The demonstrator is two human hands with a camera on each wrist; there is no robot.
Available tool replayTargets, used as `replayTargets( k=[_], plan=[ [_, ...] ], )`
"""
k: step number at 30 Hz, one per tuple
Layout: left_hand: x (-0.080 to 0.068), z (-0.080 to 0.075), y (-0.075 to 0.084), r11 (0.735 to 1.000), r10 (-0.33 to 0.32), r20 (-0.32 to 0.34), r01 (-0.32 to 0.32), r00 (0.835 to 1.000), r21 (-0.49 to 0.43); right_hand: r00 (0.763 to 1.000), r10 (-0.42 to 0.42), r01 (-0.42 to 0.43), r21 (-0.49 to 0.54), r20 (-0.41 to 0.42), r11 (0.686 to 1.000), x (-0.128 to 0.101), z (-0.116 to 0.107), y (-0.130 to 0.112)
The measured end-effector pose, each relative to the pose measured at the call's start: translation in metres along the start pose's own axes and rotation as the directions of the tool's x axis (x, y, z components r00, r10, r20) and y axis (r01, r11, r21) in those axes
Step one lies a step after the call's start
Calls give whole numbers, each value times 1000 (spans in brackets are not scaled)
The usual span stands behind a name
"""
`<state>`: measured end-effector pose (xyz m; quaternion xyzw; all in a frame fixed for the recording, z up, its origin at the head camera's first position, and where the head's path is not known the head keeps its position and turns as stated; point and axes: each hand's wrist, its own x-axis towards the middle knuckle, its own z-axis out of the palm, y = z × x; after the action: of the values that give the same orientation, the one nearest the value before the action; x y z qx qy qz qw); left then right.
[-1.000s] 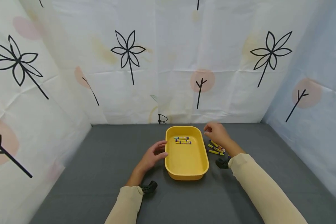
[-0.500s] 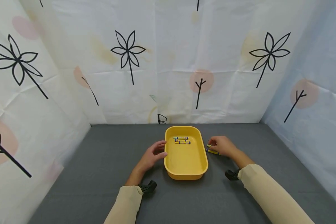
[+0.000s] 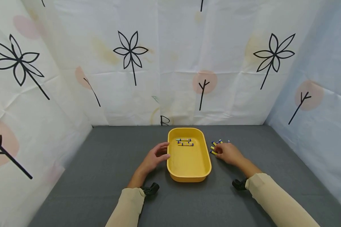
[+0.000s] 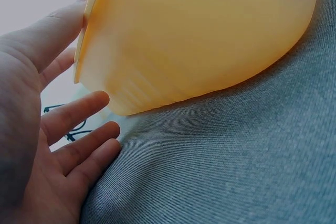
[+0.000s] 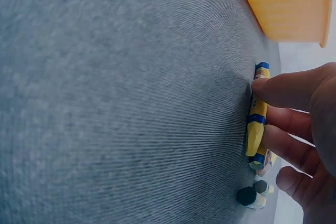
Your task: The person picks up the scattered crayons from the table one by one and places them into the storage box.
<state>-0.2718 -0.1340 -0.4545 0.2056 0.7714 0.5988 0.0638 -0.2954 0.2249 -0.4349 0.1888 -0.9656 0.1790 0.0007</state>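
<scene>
A yellow plastic tray stands on the grey cloth, with three crayons lying side by side toward its far end. My left hand rests against the tray's left rim, thumb and fingertips touching it, the other fingers loosely spread in the left wrist view. To the right of the tray, my right hand pinches a yellow crayon with blue bands between thumb and fingers, low at the cloth. More crayons lie around and under this hand, partly hidden by it.
A dark grey cloth covers the table. White patterned sheets hang behind it and along both sides. Each wrist wears a black camera mount close above the cloth.
My right hand has come down from beside the tray's far right corner onto the crayons, shifted a little right, and now grips one. The left hand and tray stay put.
</scene>
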Motion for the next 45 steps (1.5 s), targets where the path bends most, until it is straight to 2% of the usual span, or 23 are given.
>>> replayTargets(
  k=[4,11,17,22,25,32,36,40,45],
  plan=[
    [-6,-1,14,1000,0,0,0,1000,11,1000,12,-12,-1,-15,1000,-2,1,0],
    [6,1,-21,1000,11,-58,-11,998,8,999,-13,11,-28,-37,1000,-1,2,1],
    [7,3,-22,1000,14,-57,-13,998,9,991,-43,48,36,-128,998,0,-5,7],
    [7,3,-20,999,51,-46,-51,998,3,989,11,-6,35,-148,999,6,-19,10],
    [7,3,-19,999,46,-51,-46,998,12,989,30,-28,18,-144,999,14,-30,9],
    [6,2,-20,1000,13,-51,-12,999,15,992,47,-46,12,-119,999,32,-52,-4],
    [6,0,-20,1000,31,-53,-31,998,-1,989,8,-6,16,-145,1000,45,-59,-19],
    [6,-1,-21,999,47,-51,-48,998,-11,984,-30,35,25,-174,999,57,-59,-35],
    [7,1,-23,1000,20,-46,-21,999,-3,985,-17,27,59,-170,998,70,-49,-49]
  ],
)
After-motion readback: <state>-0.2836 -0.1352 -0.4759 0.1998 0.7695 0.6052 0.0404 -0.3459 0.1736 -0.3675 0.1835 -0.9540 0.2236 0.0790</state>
